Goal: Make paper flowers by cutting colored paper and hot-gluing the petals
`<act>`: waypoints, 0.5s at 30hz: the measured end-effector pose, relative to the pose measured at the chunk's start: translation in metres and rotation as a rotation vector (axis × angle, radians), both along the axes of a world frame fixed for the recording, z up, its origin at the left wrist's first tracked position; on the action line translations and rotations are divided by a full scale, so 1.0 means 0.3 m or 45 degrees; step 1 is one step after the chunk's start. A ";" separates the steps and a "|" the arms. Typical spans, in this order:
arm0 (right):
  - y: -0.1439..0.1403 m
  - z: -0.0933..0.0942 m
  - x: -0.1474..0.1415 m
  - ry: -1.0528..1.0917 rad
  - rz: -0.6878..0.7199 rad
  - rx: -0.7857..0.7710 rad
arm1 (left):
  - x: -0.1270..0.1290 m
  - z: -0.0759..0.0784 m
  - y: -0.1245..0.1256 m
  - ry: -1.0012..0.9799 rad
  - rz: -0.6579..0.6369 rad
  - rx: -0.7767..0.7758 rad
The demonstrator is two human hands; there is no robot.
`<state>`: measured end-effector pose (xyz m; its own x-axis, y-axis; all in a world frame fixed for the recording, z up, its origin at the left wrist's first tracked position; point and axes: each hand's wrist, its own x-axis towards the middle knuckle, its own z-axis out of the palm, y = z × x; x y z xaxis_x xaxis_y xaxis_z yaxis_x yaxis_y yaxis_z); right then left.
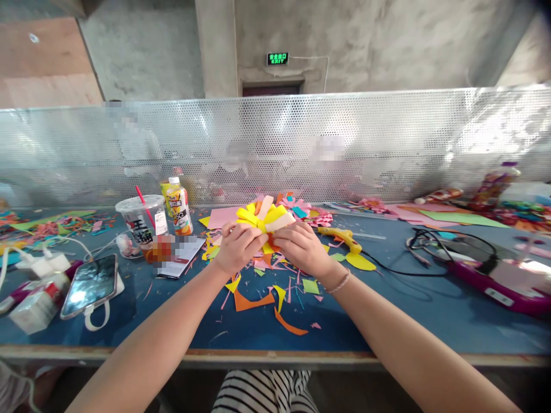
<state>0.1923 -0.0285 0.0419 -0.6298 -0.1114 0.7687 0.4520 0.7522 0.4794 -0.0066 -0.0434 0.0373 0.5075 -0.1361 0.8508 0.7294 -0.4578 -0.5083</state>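
A yellow paper flower (258, 217) with pale pink and some orange strips is held above the blue table. My left hand (239, 245) closes on its lower left side, fingers curled toward the middle. On the lower right, my right hand (303, 246) grips the same flower, with its fingertips partly hidden behind the petals. Pink paper flowers (316, 213) lie just behind it. To the right of my right hand rests a yellow glue gun (344, 236) with a black cord. Orange paper scraps (253, 299) and other coloured cuttings are scattered under and in front of my hands.
Left of my hands stand a plastic cup (136, 221) with a red straw and a juice bottle (177, 206). A phone (91, 285) lies near chargers. A magenta power strip (499, 287) with cables is at right. A perforated metal screen (275, 126) borders the table's back.
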 end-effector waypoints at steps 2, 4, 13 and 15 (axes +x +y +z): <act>-0.001 -0.002 0.003 -0.027 -0.002 0.016 | -0.001 0.004 -0.002 0.017 0.001 0.018; -0.001 -0.004 0.007 -0.036 -0.018 0.018 | -0.002 0.006 -0.004 0.026 0.001 0.029; -0.004 0.003 0.009 -0.022 -0.045 0.045 | 0.001 -0.003 0.002 0.008 -0.013 0.018; -0.005 0.004 0.008 -0.019 -0.053 0.054 | 0.002 -0.005 0.003 0.001 -0.020 0.015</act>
